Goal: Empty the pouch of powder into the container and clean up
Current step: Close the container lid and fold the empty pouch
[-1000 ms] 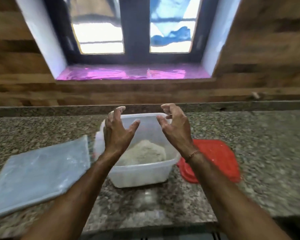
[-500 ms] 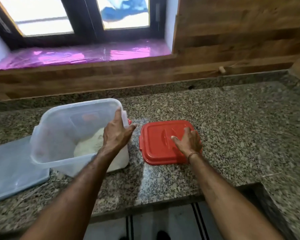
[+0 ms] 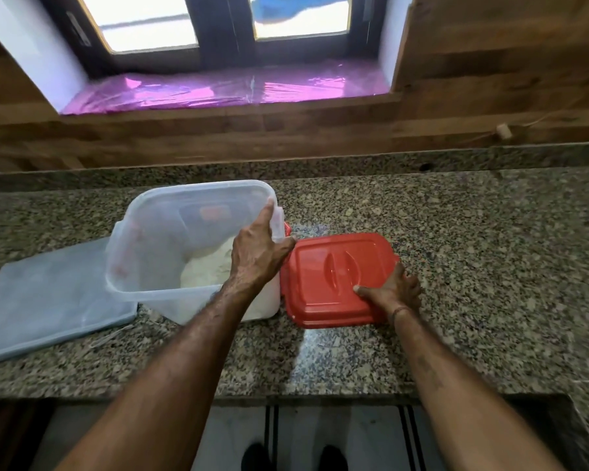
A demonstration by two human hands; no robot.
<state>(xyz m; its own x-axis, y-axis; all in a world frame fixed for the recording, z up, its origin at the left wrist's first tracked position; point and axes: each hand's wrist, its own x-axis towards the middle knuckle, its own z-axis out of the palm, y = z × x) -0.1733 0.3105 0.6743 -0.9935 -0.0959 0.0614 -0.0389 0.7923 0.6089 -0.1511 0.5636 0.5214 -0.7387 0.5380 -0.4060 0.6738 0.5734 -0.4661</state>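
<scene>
a home kitchen: speckled granite counter (image 3: 422,232), wood-panelled wall (image 3: 490,62), window (image 3: 218,22) above

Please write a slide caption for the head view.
Left hand grips the container of powder; right hand grips the red lid on the granite counter.

Granite counter (image 3: 456,266), pink window sill (image 3: 218,90), wooden wall (image 3: 490,62)

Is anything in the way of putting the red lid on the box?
Only the left hand: it grips the container rim on the side facing the red lid, which the right hand touches. Nothing else shows above the open top.
</scene>
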